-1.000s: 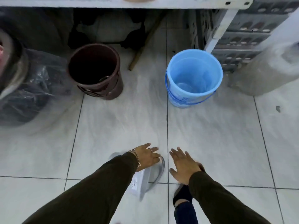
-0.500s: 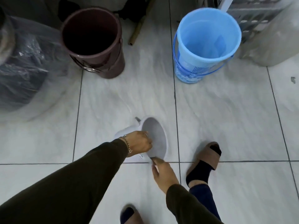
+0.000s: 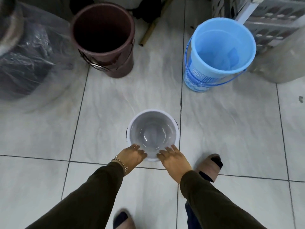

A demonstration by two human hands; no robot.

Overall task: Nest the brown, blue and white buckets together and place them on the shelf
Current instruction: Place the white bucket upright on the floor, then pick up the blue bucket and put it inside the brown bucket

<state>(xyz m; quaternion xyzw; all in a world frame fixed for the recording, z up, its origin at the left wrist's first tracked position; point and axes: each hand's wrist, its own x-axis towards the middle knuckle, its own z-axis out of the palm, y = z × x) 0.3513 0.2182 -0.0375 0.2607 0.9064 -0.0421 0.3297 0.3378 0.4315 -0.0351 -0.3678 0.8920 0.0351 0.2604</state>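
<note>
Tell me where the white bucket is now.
The white bucket stands upright on the floor, low centre, both hands on its near rim.

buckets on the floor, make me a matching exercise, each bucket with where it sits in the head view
Things:
1. brown bucket
2. blue bucket
3. white bucket

Places:
A. far right, beside the grey crates
B. nearest, both hands on its near rim
C. far left, beside the plastic-wrapped bundle

Pairs: 1-C, 2-A, 3-B

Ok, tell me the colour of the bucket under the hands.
White bucket, greyish inside; the head view shows it.
</note>
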